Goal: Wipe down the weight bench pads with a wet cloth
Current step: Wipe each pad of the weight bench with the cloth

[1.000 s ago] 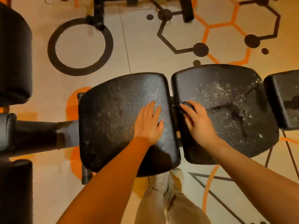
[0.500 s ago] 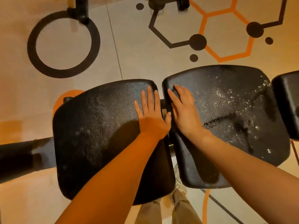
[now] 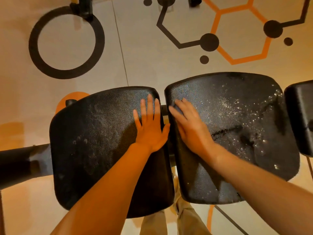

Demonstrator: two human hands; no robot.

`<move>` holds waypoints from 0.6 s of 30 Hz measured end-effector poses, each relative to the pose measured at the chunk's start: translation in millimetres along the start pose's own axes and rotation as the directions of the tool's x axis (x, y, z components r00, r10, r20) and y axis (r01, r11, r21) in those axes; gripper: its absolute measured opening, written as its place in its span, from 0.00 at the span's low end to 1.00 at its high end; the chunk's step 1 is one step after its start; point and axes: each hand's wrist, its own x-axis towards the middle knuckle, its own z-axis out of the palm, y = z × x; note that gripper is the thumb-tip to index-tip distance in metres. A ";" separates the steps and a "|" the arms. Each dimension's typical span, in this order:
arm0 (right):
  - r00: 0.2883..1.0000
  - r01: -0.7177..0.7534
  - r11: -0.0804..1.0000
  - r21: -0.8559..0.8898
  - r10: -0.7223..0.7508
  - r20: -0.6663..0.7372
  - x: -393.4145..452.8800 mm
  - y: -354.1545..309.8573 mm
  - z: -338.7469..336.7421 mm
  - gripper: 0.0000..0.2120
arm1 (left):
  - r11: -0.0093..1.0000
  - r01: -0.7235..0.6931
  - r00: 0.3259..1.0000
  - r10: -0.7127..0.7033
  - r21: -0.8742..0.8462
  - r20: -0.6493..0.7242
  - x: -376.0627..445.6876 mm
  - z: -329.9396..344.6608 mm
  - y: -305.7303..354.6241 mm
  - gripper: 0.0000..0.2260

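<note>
Dark cloth (image 3: 176, 106) barely visible under right hand (image 3: 191, 131), fingers flat pressing it onto right pad (image 3: 245, 150) near its left edge; left hand (image 3: 150, 131) spread flat on left pad (image 3: 94, 146); droplets on right pad; patterned floor (image 3: 144, 61) below.

Left hand (image 3: 150, 128) is laid flat, fingers straight, on the left pad (image 3: 94, 143). Right hand (image 3: 189, 126) is pressed on a dark cloth (image 3: 176, 106) at the droplet-speckled right pad (image 3: 245, 133).

Warm dim light, wide-angle edge bending, perhaps slight blur.
</note>
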 end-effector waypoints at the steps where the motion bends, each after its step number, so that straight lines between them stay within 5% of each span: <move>1: 1.000 0.001 1.000 0.012 -0.001 0.029 -22.9 -3.2 -0.7 0.20 | 1.000 -0.010 1.000 0.010 -0.014 0.004 0.0 -2.0 -0.5 0.35; 7: 0.995 0.017 1.000 -0.006 -0.017 0.099 -83.6 -10.4 1.4 0.25 | 0.996 -0.004 0.999 0.008 0.089 -0.039 -0.8 0.5 1.1 0.34; 18: 0.996 -0.084 0.990 -0.111 0.081 -0.023 44.2 11.4 -6.2 0.24 | 1.000 0.020 0.999 -0.020 0.007 -0.047 -1.8 1.2 3.7 0.35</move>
